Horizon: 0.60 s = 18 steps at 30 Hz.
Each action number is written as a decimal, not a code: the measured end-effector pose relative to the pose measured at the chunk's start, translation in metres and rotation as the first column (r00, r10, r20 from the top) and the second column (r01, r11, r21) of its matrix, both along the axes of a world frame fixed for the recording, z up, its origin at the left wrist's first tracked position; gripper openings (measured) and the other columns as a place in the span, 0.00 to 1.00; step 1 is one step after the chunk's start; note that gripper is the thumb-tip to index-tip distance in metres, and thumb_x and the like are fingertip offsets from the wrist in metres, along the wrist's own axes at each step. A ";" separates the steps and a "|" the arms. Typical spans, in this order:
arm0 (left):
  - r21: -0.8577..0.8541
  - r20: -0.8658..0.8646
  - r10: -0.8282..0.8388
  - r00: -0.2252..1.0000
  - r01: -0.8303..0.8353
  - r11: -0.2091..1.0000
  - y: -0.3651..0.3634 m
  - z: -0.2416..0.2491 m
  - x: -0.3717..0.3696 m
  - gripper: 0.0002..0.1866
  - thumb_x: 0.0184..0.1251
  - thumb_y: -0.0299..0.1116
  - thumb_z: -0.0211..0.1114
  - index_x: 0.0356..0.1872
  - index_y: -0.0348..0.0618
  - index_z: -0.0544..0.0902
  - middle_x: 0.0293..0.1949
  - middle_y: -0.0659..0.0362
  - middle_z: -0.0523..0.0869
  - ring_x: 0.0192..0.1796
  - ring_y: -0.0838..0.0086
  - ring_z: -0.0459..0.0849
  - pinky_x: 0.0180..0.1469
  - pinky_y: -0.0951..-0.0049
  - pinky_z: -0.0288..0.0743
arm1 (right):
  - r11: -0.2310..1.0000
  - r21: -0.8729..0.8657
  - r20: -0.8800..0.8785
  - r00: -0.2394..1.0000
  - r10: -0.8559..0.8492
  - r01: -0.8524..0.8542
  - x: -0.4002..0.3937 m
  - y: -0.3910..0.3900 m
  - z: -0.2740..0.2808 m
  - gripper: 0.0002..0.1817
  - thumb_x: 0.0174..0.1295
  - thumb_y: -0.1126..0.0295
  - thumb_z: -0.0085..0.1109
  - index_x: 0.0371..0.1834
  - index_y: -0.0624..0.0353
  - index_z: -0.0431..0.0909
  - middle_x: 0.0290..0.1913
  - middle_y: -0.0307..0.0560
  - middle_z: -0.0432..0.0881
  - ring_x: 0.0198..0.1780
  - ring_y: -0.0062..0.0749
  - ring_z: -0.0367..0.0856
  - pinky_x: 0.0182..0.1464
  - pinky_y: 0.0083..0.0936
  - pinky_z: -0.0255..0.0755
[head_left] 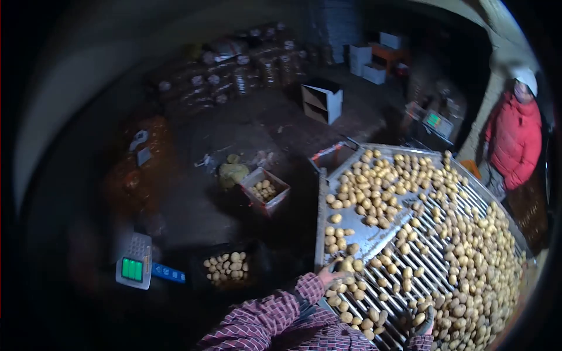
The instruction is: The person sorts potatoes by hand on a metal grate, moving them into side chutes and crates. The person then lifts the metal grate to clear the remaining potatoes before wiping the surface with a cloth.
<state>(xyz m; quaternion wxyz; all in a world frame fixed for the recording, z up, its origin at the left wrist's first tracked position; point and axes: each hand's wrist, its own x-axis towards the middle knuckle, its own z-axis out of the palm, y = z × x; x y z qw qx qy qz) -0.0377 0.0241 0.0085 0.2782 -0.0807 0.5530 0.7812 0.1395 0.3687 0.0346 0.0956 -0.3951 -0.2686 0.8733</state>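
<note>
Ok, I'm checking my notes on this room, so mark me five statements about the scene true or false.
1. The left hand is at the metal rack. True.
2. The right hand is inside the floor box. False: it is among potatoes on the rack.
3. The co-worker wears a red jacket. True.
4. The floor box is empty. False: it holds potatoes.
5. The lower-left scale's display is lit green. True.
</note>
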 end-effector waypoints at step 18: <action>0.278 0.463 0.705 0.537 -0.843 0.460 -0.251 -0.062 0.115 0.23 0.54 0.39 0.73 0.52 0.57 0.77 0.51 0.54 0.78 0.48 0.51 0.83 0.37 0.59 0.80 | 0.477 0.385 -0.108 0.475 0.874 -0.790 -0.187 -0.226 0.056 0.20 0.66 0.67 0.54 0.61 0.59 0.71 0.47 0.47 0.80 0.46 0.38 0.81 0.44 0.33 0.78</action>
